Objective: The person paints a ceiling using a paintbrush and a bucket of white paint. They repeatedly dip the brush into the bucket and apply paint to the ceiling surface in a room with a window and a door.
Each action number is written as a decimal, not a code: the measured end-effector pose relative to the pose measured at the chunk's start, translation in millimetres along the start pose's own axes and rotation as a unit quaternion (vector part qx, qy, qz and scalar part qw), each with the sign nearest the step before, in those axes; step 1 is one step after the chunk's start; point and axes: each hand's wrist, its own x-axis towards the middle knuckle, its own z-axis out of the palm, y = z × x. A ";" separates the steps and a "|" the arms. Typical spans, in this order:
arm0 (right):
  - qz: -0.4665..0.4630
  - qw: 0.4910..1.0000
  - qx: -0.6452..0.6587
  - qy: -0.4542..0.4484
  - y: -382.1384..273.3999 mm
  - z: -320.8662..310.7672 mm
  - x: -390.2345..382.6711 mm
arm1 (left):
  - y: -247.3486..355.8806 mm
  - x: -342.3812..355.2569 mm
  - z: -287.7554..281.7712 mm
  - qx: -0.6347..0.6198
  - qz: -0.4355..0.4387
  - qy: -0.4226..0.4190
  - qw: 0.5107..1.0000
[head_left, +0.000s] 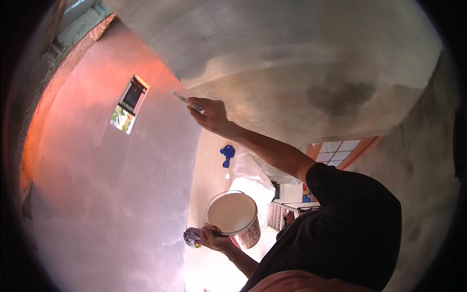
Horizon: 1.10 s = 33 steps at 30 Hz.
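Observation:
My right hand (210, 116) is closed round a flat, pale-tipped paintbrush (181, 98), its tip close to the corner where the grey-white wall (131, 180) meets the brownish surface (253, 92). Lower down, my left hand (214, 238) is closed at the rim of a white bucket (249, 236) with a thin wire handle. Pale, creamy paint (232, 213) shows inside. A dark stick-like piece crosses the left palm, and a crumpled grey bundle (192, 237) juts out beside the fingers; I cannot tell what it is.
Below lie a tiled floor (204, 175), a blue cloth (227, 155) and a white sheet (250, 182). A ladder (278, 214) stands under me, a foot (290, 217) near it. The left wall has a small window opening (130, 103); an orange-framed window (340, 152) is at right.

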 end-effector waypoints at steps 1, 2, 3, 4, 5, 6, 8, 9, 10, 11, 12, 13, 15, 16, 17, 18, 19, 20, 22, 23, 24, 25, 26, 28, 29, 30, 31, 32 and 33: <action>0.002 1.000 -0.005 -0.003 4.7 1.2 1.8 | 1.9 0.9 -1.6 0.000 0.007 0.000 1.000; 0.004 1.000 -0.010 -0.007 9.0 -0.6 4.7 | 2.6 2.2 -4.0 0.000 0.013 0.000 1.000; 0.004 1.000 -0.017 -0.012 10.4 -5.3 14.7 | 4.7 9.6 -6.0 0.002 0.011 -0.008 1.000; -0.025 0.998 -0.019 0.053 13.1 -15.1 26.4 | 7.1 17.7 -6.1 0.005 0.011 -0.012 1.000; -0.021 0.997 -0.044 0.061 13.0 -32.6 33.6 | 9.6 20.8 -2.5 0.006 0.012 -0.011 1.000; -0.016 0.996 -0.065 0.066 11.1 -57.4 34.7 | 16.1 18.0 3.0 0.020 -0.001 0.000 1.000; 0.012 0.991 -0.095 0.095 -0.5 -116.4 35.7 | 21.7 18.6 11.7 0.021 -0.009 -0.006 1.000; 0.033 0.987 -0.101 0.117 -10.0 -149.2 37.3 | 22.9 21.4 16.4 0.019 -0.012 -0.006 1.000; 0.061 0.981 -0.125 0.132 -15.3 -181.6 30.8 | 16.2 23.9 11.5 0.008 -0.008 -0.011 1.000; 0.087 0.973 -0.152 0.151 -25.2 -216.6 28.1 | 17.8 27.8 11.8 0.003 -0.006 -0.033 0.999; 0.109 0.966 -0.147 0.183 -36.7 -250.8 27.4 | 18.4 32.5 14.7 -0.005 -0.005 -0.057 0.998; 0.128 0.958 -0.139 0.214 -46.0 -282.3 27.6 | 19.2 37.0 18.7 -0.013 -0.002 -0.079 0.997; 0.060 0.953 -0.156 0.253 -57.2 -339.5 25.3 | 22.9 45.2 27.8 -0.039 -0.034 -0.090 0.995; 0.065 0.940 -0.180 0.282 -68.8 -358.9 27.5 | 24.9 47.0 31.0 -0.050 -0.050 -0.091 0.993; 0.070 0.927 -0.202 0.309 -82.4 -373.1 31.9 | 27.0 48.2 34.0 -0.058 -0.052 -0.089 0.993; 0.046 0.917 -0.225 0.325 -92.0 -385.2 33.2 | 27.2 48.8 36.8 -0.064 -0.055 -0.088 0.993; 0.022 0.908 -0.246 0.338 -100.1 -394.1 34.9 | 27.3 49.3 36.9 -0.071 -0.058 -0.084 0.992; -0.005 0.894 -0.270 0.356 -105.5 -401.8 34.0 | 22.1 51.4 37.7 -0.081 -0.054 -0.099 0.990; -0.037 0.845 -0.408 0.343 -103.5 -399.4 27.9 | 10.4 53.8 34.9 -0.103 -0.045 -0.122 0.986; -0.052 0.814 -0.472 0.333 -97.5 -393.7 24.5 | 8.8 53.3 34.1 -0.104 -0.042 -0.121 0.986; -0.083 0.823 -0.459 0.324 -86.4 -379.8 25.2 | 8.7 53.4 35.3 -0.104 -0.040 -0.121 0.986; -0.112 0.798 -0.525 0.274 -79.3 -360.7 23.4 | 9.2 53.3 35.3 -0.104 -0.037 -0.119 0.987; -0.106 0.784 -0.551 0.267 -76.2 -348.3 17.0 | 1.9 55.8 45.1 -0.110 -0.054 -0.136 0.983; -0.112 0.814 -0.525 0.221 -68.7 -289.2 17.3 | 4.7 52.0 40.2 -0.111 -0.063 -0.118 0.985; -0.121 0.844 -0.479 0.209 -67.2 -260.5 15.9 | 1.6 53.1 35.3 -0.105 -0.048 -0.125 0.985; -0.129 0.872 -0.430 0.195 -65.8 -234.8 13.5 | -4.1 55.7 27.9 -0.097 -0.033 -0.131 0.986; -0.109 0.903 -0.377 0.177 -62.8 -214.1 8.1 | -8.3 51.6 20.4 -0.086 -0.017 -0.132 0.987; -0.087 0.931 -0.320 0.155 -60.7 -192.6 2.4 | -4.4 45.7 21.3 -0.067 -0.028 -0.123 0.990; -0.065 0.956 -0.255 0.128 -58.7 -175.3 -2.4 | 3.2 37.1 27.8 -0.048 -0.036 -0.105 0.993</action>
